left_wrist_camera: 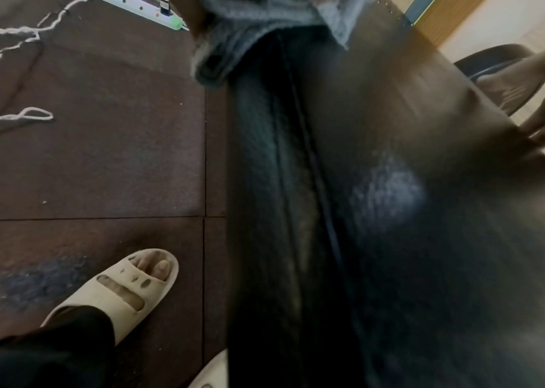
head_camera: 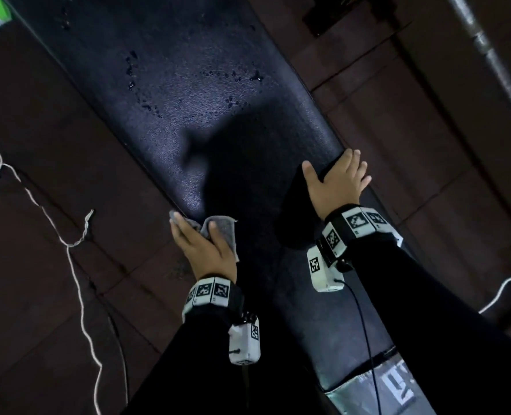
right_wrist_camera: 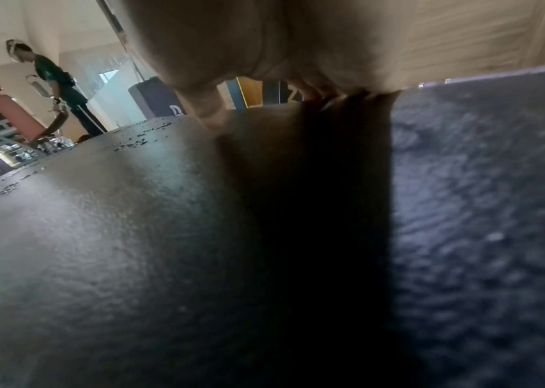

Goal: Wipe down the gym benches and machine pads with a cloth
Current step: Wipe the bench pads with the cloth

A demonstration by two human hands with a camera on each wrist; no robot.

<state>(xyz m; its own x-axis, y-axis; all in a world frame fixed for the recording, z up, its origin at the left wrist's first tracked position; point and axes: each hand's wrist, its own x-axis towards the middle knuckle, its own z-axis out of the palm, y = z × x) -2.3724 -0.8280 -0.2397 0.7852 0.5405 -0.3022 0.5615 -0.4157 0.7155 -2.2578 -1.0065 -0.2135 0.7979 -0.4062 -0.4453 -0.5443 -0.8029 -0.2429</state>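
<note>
A long black padded bench (head_camera: pixel 188 115) runs from near me toward the top of the head view. Water droplets (head_camera: pixel 233 76) speckle its far half. My left hand (head_camera: pixel 200 244) holds a bunched grey cloth (head_camera: pixel 224 229) against the bench's left edge, thumb and fingers pinching it. The left wrist view shows the cloth (left_wrist_camera: pixel 247 34) draped over that edge of the bench (left_wrist_camera: pixel 397 236). My right hand (head_camera: pixel 335 181) lies flat with spread fingers on the bench's right edge and holds nothing. Its palm (right_wrist_camera: pixel 297 39) fills the top of the right wrist view above the pad (right_wrist_camera: pixel 98 236).
A white cord (head_camera: pixel 77 235) snakes over the dark floor tiles left of the bench, toward a power strip (left_wrist_camera: pixel 151 10). My foot in a pale sandal (left_wrist_camera: pixel 124 288) stands beside the bench. A metal bar (head_camera: pixel 493 61) crosses the upper right. Another person (right_wrist_camera: pixel 61 89) stands far off.
</note>
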